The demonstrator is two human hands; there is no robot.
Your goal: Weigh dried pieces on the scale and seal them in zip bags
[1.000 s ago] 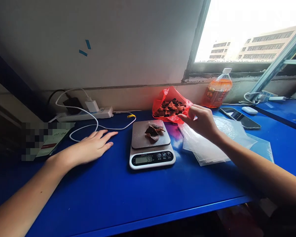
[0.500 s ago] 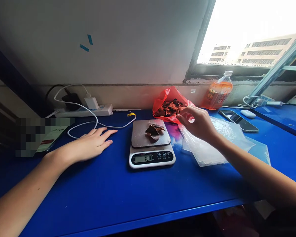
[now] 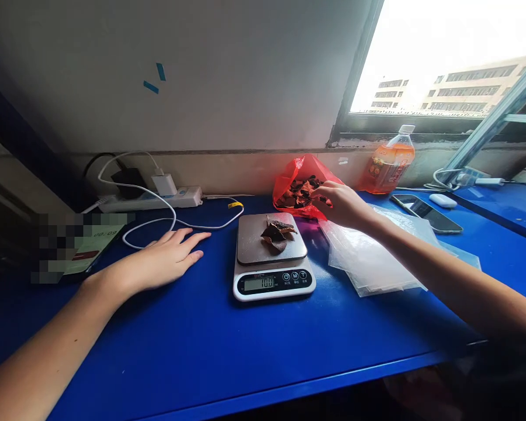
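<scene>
The left hand [image 3: 169,258] rests loosely spread on the blue table [image 3: 210,351], beside the digital scale [image 3: 260,269], which reads 10.0 under dried peel pieces [image 3: 279,235]. The right hand [image 3: 339,204] is at the red plastic bag [image 3: 284,174] of more peel [image 3: 301,192]; whether its fingers grip any, I cannot tell.

Two strips of blue tape [image 3: 151,87] stuck on the grey wall [image 3: 245,76]. White power strip [image 3: 188,197] set along the wall's foot, topped by a black adapter [image 3: 129,181] and a white charger [image 3: 163,184]; white cable [image 3: 201,227] looped nearby, tagged in yellow. Half-full bottle of orange drink [image 3: 392,169], capped, stood below the window [image 3: 421,52], through which a building [image 3: 469,90] is seen. Smartphone [image 3: 427,213] laid beside a white earbud case [image 3: 442,200].
</scene>
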